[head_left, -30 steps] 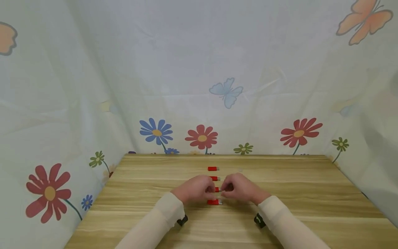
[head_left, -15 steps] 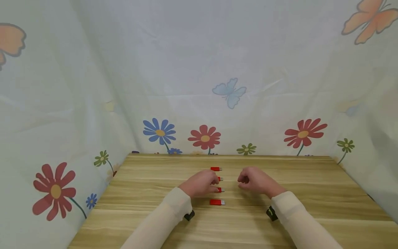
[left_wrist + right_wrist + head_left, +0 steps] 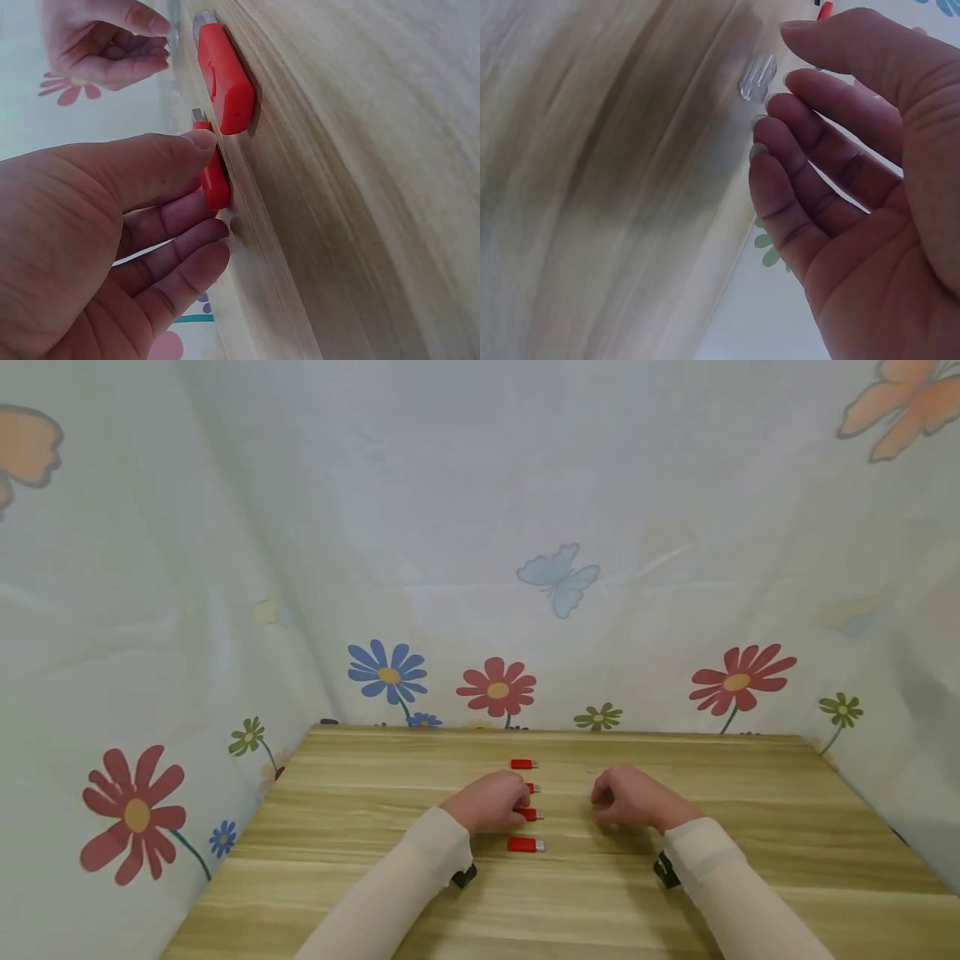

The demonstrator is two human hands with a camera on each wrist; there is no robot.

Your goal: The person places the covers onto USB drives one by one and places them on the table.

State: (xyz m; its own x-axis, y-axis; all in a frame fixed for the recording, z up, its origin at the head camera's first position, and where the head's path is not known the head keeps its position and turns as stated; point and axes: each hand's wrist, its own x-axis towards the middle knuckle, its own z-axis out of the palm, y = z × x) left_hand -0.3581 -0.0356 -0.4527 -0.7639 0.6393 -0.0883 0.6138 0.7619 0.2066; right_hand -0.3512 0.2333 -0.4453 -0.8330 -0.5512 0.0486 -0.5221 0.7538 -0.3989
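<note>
Bending the left hand [image 3: 491, 802] over the third red stick [image 3: 532, 815], counting from the far side, near the middle of the table [image 3: 285, 860]. Showing the thumb in front of it and the other fingers curling close behind, with only a narrow gap, but not being able to tell if pinching or just hovering around it. Hiding the left part of that stick, and also much of the second red stick [image 3: 536, 788]. Leaving the farthest red stick [image 3: 522, 764] and the nearest red stick [image 3: 522, 844] in plain sight. Holding the right hand [image 3: 633, 797] right of the row, with fingers loosely bent, thumb apart, gripping nothing. Seeing a small clear piece [image 3: 757, 76] lying on the table, just beside the right fingertips. Wearing pale sleeves [image 3: 423, 868] and black boxes [image 3: 666, 870] under the wrists. Facing a pale cloth [image 3: 450, 527] on the far side, showing painted flowers [image 3: 497, 689] and butterflies [image 3: 558, 578].
</note>
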